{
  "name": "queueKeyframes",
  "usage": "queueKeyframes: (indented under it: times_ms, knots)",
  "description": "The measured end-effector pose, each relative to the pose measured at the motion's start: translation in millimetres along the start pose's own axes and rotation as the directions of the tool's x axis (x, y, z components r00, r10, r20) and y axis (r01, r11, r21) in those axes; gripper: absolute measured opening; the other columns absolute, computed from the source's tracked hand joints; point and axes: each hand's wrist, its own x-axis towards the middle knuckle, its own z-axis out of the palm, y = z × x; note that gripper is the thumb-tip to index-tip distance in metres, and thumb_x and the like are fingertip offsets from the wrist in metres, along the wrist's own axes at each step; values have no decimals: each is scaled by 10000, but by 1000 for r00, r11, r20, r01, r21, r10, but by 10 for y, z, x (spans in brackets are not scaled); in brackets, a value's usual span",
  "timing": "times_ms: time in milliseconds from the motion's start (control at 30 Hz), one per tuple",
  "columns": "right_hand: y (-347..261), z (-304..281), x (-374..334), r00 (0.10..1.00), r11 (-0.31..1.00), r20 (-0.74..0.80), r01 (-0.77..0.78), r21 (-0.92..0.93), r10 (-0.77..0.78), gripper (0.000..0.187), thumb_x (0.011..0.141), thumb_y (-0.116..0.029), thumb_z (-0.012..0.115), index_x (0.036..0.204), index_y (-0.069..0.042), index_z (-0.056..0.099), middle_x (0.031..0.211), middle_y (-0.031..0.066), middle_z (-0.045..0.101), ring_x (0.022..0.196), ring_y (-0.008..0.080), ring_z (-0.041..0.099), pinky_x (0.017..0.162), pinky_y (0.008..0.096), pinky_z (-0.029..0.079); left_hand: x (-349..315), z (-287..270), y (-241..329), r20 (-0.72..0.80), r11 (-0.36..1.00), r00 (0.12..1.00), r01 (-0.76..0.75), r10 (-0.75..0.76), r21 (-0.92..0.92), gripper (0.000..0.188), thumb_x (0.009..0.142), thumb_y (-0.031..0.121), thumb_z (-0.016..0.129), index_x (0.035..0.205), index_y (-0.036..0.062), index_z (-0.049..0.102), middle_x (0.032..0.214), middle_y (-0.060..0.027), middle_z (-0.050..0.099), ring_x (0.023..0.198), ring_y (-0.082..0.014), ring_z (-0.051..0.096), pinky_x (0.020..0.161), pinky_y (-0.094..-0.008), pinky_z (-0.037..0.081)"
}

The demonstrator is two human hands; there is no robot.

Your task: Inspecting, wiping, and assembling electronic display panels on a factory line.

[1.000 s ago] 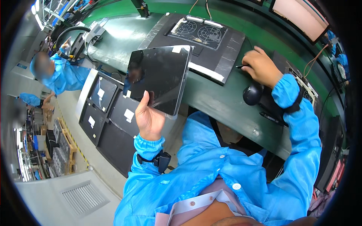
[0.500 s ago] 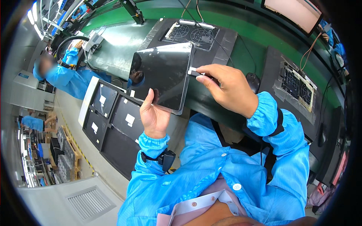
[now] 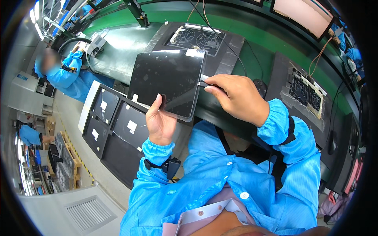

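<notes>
Gripping with left hand point(image 3: 160, 128) a black tablet point(image 3: 165, 84) by its lower edge, with the thumb on the screen side. Pinching with right hand point(image 3: 240, 98), between thumb and fingers, a small plug point(image 3: 202, 83) at the right edge of the tablet; cannot tell whether fully pushed in. Holding the tablet in the air, tilted, near the front of the green surface point(image 3: 118, 37), with white stickers at two of its corners. Just behind right hand, can see a black mouse point(image 3: 260, 85), partly hidden. Beyond the tablet, can see a dark board point(image 3: 236, 39) with circle patterns, and more to the right a second board point(image 3: 279, 82). To the left, can see a black tray point(image 3: 122, 159) with compartments, and farther a co-worker point(image 3: 67, 78) in blue clothes.
</notes>
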Motion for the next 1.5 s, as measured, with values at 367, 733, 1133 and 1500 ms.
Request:
queueKeyframes:
  times_ms: [367, 733, 1133, 1500]
  knots:
    - [151, -161, 76, 990, 957, 123, -24, -288, 62, 193, 882, -151, 677, 1007, -9, 643, 873, 163, 689, 845, 342, 674, 779, 414, 522, 388, 37, -64, 35, 966, 980, 189, -198, 178, 235, 978, 106, 554, 1160, -29, 618, 1179, -163, 671, 1122, -286, 635, 1011, -425, 483]
    - [665, -17, 316, 982, 848, 82, 187, -495, -169, 427, 869, -276, 690, 1202, -23, 605, 1169, 157, 601, 1130, 321, 581, 922, 413, 481, 1718, 386, -459, 148, 929, 936, 278, -319, 243, 259, 993, 165, 550, 1172, -19, 581, 1154, -145, 654, 1077, -282, 623, 978, -446, 469]
    - [874, 72, 348, 962, 709, 239, 262, -655, -136, 330, 852, -151, 645, 1156, -27, 614, 1032, 94, 610, 941, 258, 606, 776, 365, 495, 1601, 412, 240, -130, 205, 732, 350, -668, 914, 400, 933, 398, 676, 982, 2, 668, 789, -82, 704, 672, -173, 689, 591, -273, 548]
    - [844, 164, 364, 967, 822, 248, 193, -536, -65, 338, 870, -211, 677, 1119, 7, 612, 1084, 139, 589, 865, 273, 613, 710, 386, 534, 2188, -132, 525, 534, -532, 838, -503, -108, 681, 955, 648, 586, 842, 1392, 70, 539, 1517, -242, 351, 1452, -412, 257, 1203, -519, 143]
